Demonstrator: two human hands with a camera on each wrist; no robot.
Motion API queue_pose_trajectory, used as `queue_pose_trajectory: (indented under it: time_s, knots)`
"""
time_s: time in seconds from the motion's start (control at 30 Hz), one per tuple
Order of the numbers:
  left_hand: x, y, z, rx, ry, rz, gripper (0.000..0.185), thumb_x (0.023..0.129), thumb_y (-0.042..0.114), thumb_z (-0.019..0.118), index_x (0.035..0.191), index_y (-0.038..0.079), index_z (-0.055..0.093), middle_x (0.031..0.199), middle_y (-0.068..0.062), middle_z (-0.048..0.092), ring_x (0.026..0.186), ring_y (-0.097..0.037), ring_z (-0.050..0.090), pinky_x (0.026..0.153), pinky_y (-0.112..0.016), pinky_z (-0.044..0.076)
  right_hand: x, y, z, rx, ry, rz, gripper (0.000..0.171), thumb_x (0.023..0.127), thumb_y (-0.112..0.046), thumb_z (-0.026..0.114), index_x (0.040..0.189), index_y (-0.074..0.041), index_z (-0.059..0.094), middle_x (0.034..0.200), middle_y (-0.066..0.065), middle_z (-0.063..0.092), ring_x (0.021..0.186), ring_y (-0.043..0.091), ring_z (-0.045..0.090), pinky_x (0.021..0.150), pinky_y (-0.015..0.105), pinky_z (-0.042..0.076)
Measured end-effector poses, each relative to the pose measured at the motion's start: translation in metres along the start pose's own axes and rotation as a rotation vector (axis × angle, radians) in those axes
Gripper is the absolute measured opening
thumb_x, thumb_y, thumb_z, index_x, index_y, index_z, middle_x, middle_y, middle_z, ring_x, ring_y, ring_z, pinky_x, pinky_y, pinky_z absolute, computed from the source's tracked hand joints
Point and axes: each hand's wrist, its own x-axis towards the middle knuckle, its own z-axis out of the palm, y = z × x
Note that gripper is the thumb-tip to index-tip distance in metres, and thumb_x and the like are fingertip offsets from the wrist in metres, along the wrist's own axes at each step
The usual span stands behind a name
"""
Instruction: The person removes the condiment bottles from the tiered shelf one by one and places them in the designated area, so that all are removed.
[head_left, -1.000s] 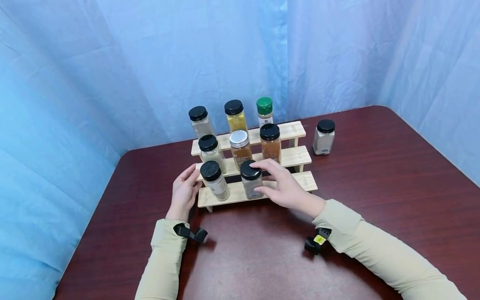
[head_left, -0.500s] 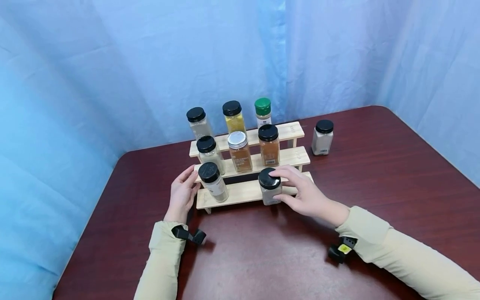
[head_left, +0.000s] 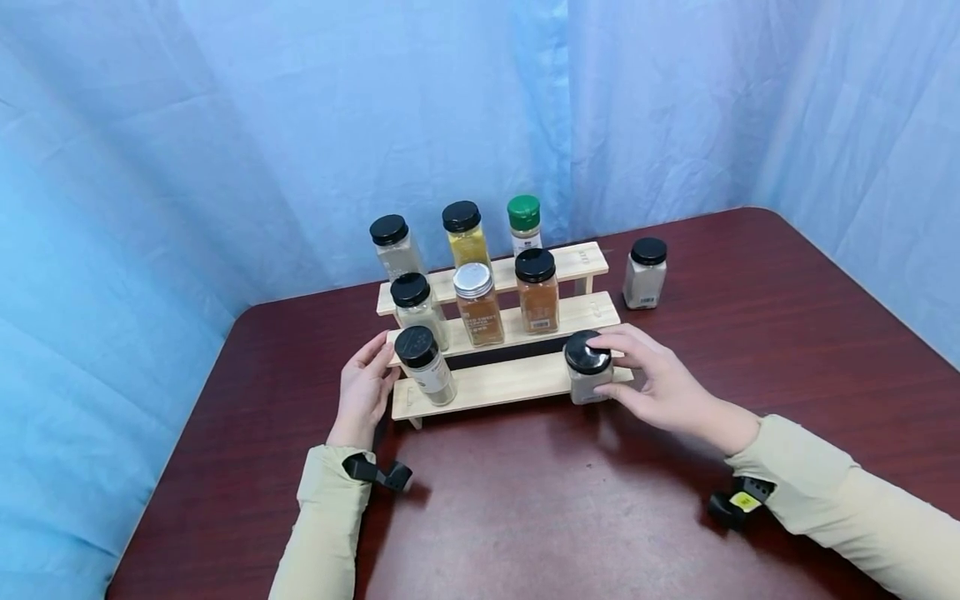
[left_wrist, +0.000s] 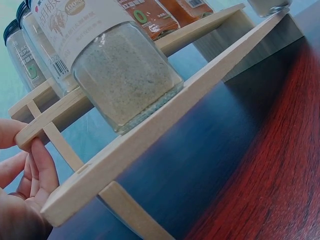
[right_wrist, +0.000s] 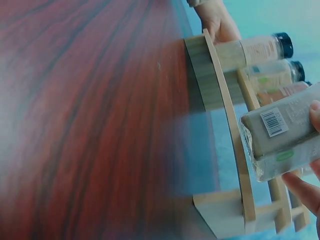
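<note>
A wooden three-tier spice rack (head_left: 510, 382) stands on the table. My left hand (head_left: 363, 392) pinches the left end of its middle shelf between thumb and fingers (left_wrist: 42, 165). My right hand (head_left: 660, 383) grips a black-lidded spice jar (head_left: 588, 371) of greyish powder at the right end of the bottom shelf. In the right wrist view the held jar (right_wrist: 282, 135) shows its barcode; whether its base touches the shelf I cannot tell. Another black-lidded jar (head_left: 426, 367), with a white label, stands at the bottom shelf's left end.
Three jars, including a silver-lidded one (head_left: 480, 308), stand on the middle shelf. Three more, one with a green cap (head_left: 524, 221), stand on the top shelf. A separate black-lidded jar (head_left: 646, 275) stands on the table (head_left: 787, 333) to the right. Blue curtains (head_left: 337, 125) hang behind.
My right hand has moved the grey jar rightward along the bottom shelf, from near its middle to its right end. The left hand stays at the rack's left side.
</note>
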Motion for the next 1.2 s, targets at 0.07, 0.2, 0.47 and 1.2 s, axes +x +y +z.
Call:
queue_pose_trajectory:
  time_s: [0.07,0.2,0.47,1.2]
  knots:
    - [-0.001,0.000,0.000,0.001,-0.001,-0.001,0.046,0.098,0.005,0.049,0.141,-0.006,0.038,0.092,0.013,0.062,0.083,0.002,0.059,0.074,-0.019,0.046,-0.001,0.001,-0.005,-0.013,0.008,-0.005,0.067,0.058,0.025,0.075,0.119,0.003,0.055,0.113,0.008,0.053,0.108,-0.004,0.050,0.087,0.010,0.046]
    - [-0.002,0.000,-0.002,0.010,0.002,-0.010,0.046,0.098,0.006,0.050,0.141,-0.004,0.038,0.098,0.010,0.060,0.086,0.001,0.060,0.075,-0.019,0.047,-0.006,0.001,-0.014,-0.090,0.019,0.039,0.067,0.059,0.022,0.076,0.120,0.001,0.055,0.116,-0.001,0.053,0.108,-0.007,0.049,0.086,0.008,0.045]
    - [-0.002,0.002,-0.003,-0.023,0.007,0.009,0.046,0.097,0.004,0.050,0.140,-0.007,0.038,0.091,0.012,0.063,0.079,-0.001,0.058,0.069,-0.019,0.045,-0.011,0.007,-0.034,-0.203,0.034,0.109,0.067,0.060,0.020,0.077,0.121,0.001,0.054,0.117,-0.005,0.053,0.109,-0.012,0.047,0.084,0.006,0.045]
    - [-0.001,0.001,-0.001,-0.012,-0.011,0.002,0.046,0.098,0.004,0.048,0.141,-0.006,0.037,0.089,0.014,0.063,0.077,0.000,0.057,0.068,-0.018,0.045,-0.026,0.045,-0.097,-0.312,0.192,0.367,0.076,0.069,0.020,0.072,0.135,-0.001,0.042,0.113,-0.032,0.041,0.098,-0.018,0.045,0.074,-0.003,0.040]
